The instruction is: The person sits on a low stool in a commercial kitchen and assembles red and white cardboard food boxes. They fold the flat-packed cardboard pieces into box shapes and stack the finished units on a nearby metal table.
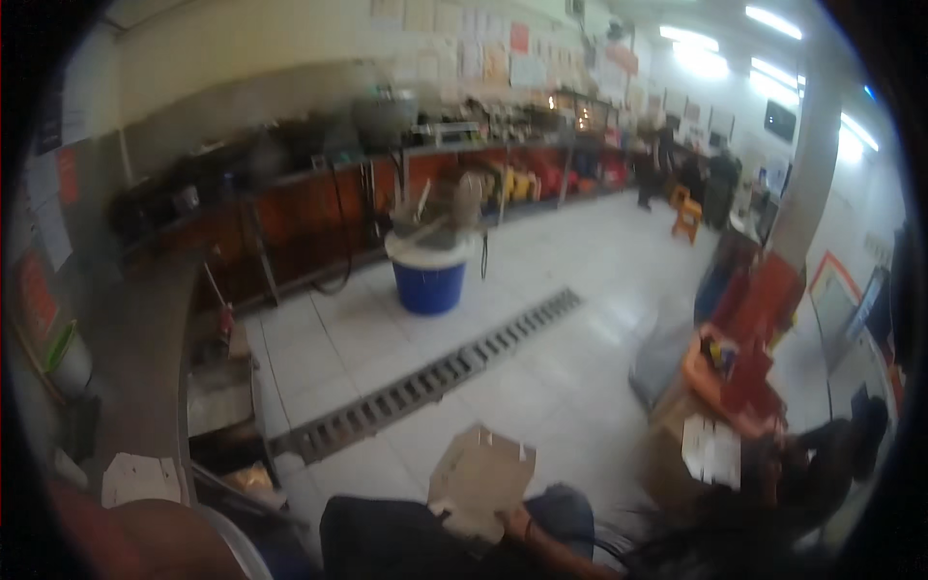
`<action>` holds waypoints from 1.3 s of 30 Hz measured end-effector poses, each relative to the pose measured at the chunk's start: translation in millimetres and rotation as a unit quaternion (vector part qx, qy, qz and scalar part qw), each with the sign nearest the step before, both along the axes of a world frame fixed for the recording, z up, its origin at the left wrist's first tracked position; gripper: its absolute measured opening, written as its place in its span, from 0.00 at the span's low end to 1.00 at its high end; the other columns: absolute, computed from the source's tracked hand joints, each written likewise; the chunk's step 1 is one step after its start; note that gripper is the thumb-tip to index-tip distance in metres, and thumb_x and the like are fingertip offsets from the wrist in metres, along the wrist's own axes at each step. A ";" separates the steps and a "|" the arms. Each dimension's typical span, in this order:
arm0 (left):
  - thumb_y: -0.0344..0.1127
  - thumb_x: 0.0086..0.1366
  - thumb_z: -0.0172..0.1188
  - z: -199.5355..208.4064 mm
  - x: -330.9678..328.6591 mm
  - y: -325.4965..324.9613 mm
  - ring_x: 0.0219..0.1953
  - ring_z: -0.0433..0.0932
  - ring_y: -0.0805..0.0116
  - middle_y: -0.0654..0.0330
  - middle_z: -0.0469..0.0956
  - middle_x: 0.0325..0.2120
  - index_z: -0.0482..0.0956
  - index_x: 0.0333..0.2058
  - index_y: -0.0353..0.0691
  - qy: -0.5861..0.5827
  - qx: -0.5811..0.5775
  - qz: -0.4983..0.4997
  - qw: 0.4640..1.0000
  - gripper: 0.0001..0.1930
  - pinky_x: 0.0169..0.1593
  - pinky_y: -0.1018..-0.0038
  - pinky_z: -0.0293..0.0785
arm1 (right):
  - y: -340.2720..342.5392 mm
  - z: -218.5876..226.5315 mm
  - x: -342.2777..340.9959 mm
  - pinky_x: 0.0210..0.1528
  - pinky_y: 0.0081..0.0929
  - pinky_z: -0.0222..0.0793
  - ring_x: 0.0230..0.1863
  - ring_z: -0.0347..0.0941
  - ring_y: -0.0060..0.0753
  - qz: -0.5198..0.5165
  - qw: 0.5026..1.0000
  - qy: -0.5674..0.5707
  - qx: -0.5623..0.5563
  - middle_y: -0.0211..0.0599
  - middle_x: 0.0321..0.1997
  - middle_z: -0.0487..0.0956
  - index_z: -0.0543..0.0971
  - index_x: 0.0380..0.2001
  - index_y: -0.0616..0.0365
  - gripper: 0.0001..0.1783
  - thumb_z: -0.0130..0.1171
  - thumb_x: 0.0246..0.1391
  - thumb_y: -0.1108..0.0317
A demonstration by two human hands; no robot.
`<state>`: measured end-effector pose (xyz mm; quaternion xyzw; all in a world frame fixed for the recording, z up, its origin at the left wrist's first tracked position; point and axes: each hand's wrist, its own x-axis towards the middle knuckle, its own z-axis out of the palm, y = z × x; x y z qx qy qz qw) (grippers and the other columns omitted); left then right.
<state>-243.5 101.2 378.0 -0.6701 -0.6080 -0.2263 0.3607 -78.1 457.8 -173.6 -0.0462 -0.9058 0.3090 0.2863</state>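
A flat, unfolded cardboard box [480,476] with cut corners lies over my dark-trousered lap. My right hand [517,527] comes in from the lower right, a dark band at its wrist, and its fingers are closed on the near edge of this cardboard. My left hand is out of sight. A second pale cardboard piece [143,480] is at the lower left, beside a blurred brown rounded shape [145,541] that I cannot make out. Close on my right, a dark-haired person is bent near another light cardboard piece [710,452].
A floor drain grate [445,372] crosses the white tiles ahead. Beyond it stands a blue tub [430,287] with things on top. A long counter runs along the back wall. Red and orange containers [764,309] are at right, an orange stool [687,220] farther off.
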 end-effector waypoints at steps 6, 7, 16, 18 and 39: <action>0.46 0.60 0.72 20.0 -3.8 -23.0 0.51 0.73 0.55 0.45 0.68 0.56 0.65 0.62 0.32 0.046 0.044 0.030 0.998 0.38 0.56 0.60 0.71 | -44.9 54.3 5.0 0.58 0.37 0.72 0.56 0.76 0.38 -0.037 0.851 -0.184 -0.490 0.44 0.55 0.79 0.68 0.62 0.66 0.24 0.55 0.64 0.71; 0.46 0.60 0.72 19.8 -5.3 -20.2 0.51 0.73 0.55 0.45 0.68 0.56 0.65 0.63 0.32 0.048 0.052 0.030 0.997 0.39 0.56 0.61 0.71 | -35.5 65.3 5.1 0.58 0.38 0.73 0.55 0.76 0.40 -0.039 0.839 -0.186 -0.510 0.46 0.54 0.79 0.68 0.63 0.66 0.25 0.55 0.64 0.71; 0.47 0.61 0.71 -17.8 1.3 32.1 0.51 0.71 0.56 0.44 0.65 0.58 0.60 0.66 0.30 -0.035 0.120 0.025 0.992 0.43 0.55 0.61 0.70 | -12.2 62.2 -3.8 0.56 0.32 0.73 0.56 0.74 0.35 -0.037 0.887 -0.199 -0.415 0.43 0.57 0.78 0.69 0.64 0.65 0.23 0.52 0.71 0.65; 0.48 0.61 0.71 -44.4 14.0 56.1 0.51 0.71 0.56 0.44 0.64 0.58 0.59 0.66 0.29 -0.114 0.125 0.030 0.985 0.44 0.55 0.61 0.70 | -26.8 123.2 -17.7 0.56 0.33 0.73 0.55 0.74 0.34 0.029 0.923 -0.100 -0.372 0.41 0.56 0.78 0.67 0.65 0.65 0.23 0.50 0.72 0.65; 0.30 0.73 0.56 -251.8 14.5 125.2 0.53 0.82 0.56 0.52 0.79 0.53 0.69 0.61 0.39 -0.882 0.214 -0.155 0.391 0.19 0.55 0.54 0.83 | -64.4 260.5 -4.7 0.73 0.39 0.61 0.75 0.61 0.52 0.165 0.973 -0.030 -0.158 0.51 0.78 0.59 0.58 0.75 0.57 0.34 0.54 0.70 0.64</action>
